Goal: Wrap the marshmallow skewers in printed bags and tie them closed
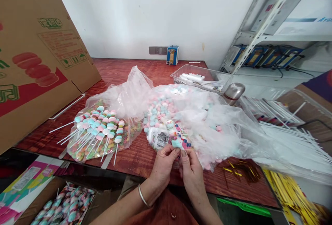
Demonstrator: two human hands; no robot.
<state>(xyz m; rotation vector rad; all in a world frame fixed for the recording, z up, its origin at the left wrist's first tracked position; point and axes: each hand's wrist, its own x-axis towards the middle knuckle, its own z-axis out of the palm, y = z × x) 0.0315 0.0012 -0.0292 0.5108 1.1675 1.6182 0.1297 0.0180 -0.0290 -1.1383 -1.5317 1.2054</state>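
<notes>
Wrapped marshmallow stick (173,134) hangs on a two-handed pinch just above the near edge of a wood-grain counter (138,158), in front of an open plastic bag of pastel marshmallows (215,124). At left, bare marshmallow skewers (105,124) lie piled on a bag of multicolored candies (132,131), their sticks pointing toward the near edge; a brush from the left forearm could send one rolling to the floor. At center, the greater risk lies in the pinch itself: too hard a squeeze or twist might tear the thin film or crush the soft candy, and a loose grip could drop it. Farther right, gold twist ties (247,171) sit near the edge, where a sweeping elbow might scatter them. The left hand (164,164), a bangle (142,195) at its wrist, angles in with thumb and fingers clamped on the stick's lower end. The right hand (192,166) mirrors it, thumb uppermost, fingers curled beneath and closed on that same end; exactly what lies between the tips is hidden.
</notes>
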